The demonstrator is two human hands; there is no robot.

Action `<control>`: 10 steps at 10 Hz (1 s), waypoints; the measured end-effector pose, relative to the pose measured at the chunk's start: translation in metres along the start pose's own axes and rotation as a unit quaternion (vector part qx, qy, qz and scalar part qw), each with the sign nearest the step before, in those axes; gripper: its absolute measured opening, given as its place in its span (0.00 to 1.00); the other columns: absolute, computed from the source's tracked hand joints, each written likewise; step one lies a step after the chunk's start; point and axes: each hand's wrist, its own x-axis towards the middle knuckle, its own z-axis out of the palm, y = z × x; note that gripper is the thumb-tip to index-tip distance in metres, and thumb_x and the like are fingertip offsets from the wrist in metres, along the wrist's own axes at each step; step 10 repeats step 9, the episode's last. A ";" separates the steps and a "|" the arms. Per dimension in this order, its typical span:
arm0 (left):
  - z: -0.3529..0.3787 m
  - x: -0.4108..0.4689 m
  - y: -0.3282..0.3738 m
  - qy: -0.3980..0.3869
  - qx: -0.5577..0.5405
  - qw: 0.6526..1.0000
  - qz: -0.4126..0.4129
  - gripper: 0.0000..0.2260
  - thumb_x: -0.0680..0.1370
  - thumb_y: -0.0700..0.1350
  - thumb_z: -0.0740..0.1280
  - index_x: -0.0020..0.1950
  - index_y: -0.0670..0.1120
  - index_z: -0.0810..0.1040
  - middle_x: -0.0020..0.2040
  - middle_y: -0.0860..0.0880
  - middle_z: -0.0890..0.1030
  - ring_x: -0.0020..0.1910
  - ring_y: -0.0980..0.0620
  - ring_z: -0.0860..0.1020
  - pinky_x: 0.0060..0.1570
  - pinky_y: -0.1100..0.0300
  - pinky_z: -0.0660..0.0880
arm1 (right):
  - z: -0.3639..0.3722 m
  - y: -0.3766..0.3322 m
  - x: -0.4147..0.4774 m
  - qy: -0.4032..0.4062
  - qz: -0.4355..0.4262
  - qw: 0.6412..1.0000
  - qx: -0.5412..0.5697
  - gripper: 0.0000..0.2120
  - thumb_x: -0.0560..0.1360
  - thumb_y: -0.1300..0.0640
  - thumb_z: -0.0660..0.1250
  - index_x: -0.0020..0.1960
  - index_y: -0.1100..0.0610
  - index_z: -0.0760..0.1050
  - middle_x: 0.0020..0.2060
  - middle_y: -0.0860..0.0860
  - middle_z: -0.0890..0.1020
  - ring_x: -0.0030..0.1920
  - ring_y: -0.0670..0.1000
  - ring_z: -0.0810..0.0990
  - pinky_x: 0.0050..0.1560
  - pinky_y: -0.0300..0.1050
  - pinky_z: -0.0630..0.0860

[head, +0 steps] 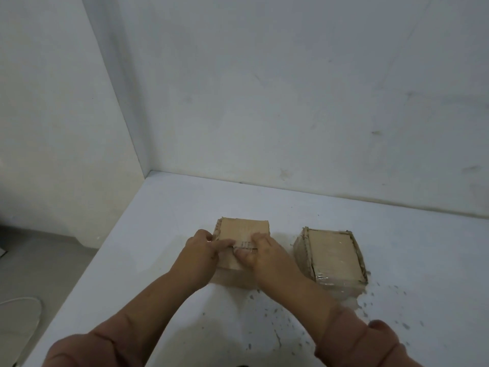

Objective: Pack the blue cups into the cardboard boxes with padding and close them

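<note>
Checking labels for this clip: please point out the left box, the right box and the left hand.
left box (244, 229): head view, far part of its lid.
right box (332, 256): head view, middle of its top.
left hand (202, 245): head view, back of the hand.

This is a plain, bare room. White walls (291, 88) meet in a corner behind a spotty white table (172, 207). The floor (39, 260) is grey.

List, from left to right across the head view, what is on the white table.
left hand → right hand, both touching the top of the left cardboard box → right cardboard box, closed and standing apart from the other.
</note>
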 end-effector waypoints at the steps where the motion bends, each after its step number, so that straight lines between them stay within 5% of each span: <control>1: -0.001 -0.009 0.004 0.001 0.074 0.997 0.031 0.24 0.79 0.40 0.58 0.69 0.63 0.68 0.72 0.45 0.63 0.66 0.44 0.67 0.60 0.55 0.72 | 0.004 -0.007 -0.005 -0.019 0.002 0.999 -0.033 0.24 0.80 0.58 0.55 0.75 0.50 0.54 0.74 0.64 0.53 0.74 0.63 0.51 0.74 0.55 0.52; 2: -0.005 -0.016 0.008 0.058 0.106 0.988 0.092 0.25 0.76 0.39 0.62 0.66 0.64 0.72 0.77 0.45 0.59 0.67 0.40 0.68 0.57 0.48 0.74 | 0.004 -0.003 -0.010 -0.033 0.011 0.999 -0.020 0.25 0.80 0.61 0.53 0.76 0.56 0.52 0.76 0.61 0.49 0.76 0.60 0.46 0.75 0.52 0.47; 3: -0.004 -0.019 0.010 0.062 0.142 0.984 0.089 0.23 0.76 0.40 0.64 0.66 0.63 0.71 0.78 0.46 0.56 0.74 0.39 0.58 0.63 0.46 0.68 | 0.004 0.001 -0.012 -0.045 0.010 0.999 -0.023 0.26 0.79 0.61 0.55 0.75 0.62 0.51 0.76 0.60 0.49 0.77 0.58 0.46 0.75 0.49 0.46; 4: 0.001 -0.020 0.010 0.076 0.145 0.983 0.079 0.22 0.71 0.40 0.70 0.62 0.60 0.76 0.74 0.45 0.65 0.73 0.39 0.62 0.60 0.44 0.71 | 0.006 0.001 -0.010 -0.051 0.020 0.998 -0.016 0.27 0.78 0.62 0.56 0.75 0.64 0.51 0.76 0.61 0.51 0.77 0.58 0.47 0.75 0.48 0.46; 5: 0.002 -0.017 0.007 0.078 0.175 0.978 0.084 0.23 0.57 0.39 0.80 0.49 0.55 0.83 0.60 0.44 0.80 0.59 0.38 0.78 0.44 0.45 0.79 | 0.009 0.000 -0.010 -0.045 0.023 0.999 -0.004 0.27 0.78 0.63 0.56 0.74 0.65 0.53 0.76 0.62 0.53 0.76 0.60 0.48 0.75 0.49 0.47; 6: 0.005 -0.014 0.007 0.113 0.175 0.972 0.110 0.18 0.56 0.37 0.79 0.43 0.51 0.82 0.51 0.48 0.83 0.49 0.43 0.82 0.40 0.50 0.78 | 0.009 0.001 -0.014 -0.006 0.029 0.997 0.067 0.21 0.80 0.62 0.54 0.72 0.64 0.60 0.74 0.59 0.58 0.76 0.57 0.52 0.74 0.43 0.48; 8: -0.002 -0.011 0.012 0.160 0.054 0.985 0.045 0.12 0.72 0.34 0.59 0.44 0.50 0.73 0.50 0.52 0.79 0.52 0.48 0.76 0.54 0.56 0.65 | -0.011 0.008 -0.035 0.039 0.065 0.978 0.195 0.16 0.78 0.64 0.55 0.65 0.60 0.72 0.69 0.54 0.70 0.70 0.53 0.66 0.64 0.36 0.60; 10: -0.006 -0.010 0.032 0.154 0.058 0.986 0.025 0.14 0.72 0.34 0.58 0.50 0.50 0.74 0.55 0.53 0.77 0.57 0.49 0.73 0.58 0.57 0.63 | -0.022 0.013 -0.047 0.040 0.093 0.970 0.220 0.20 0.76 0.67 0.55 0.66 0.58 0.71 0.68 0.54 0.71 0.69 0.53 0.67 0.64 0.38 0.62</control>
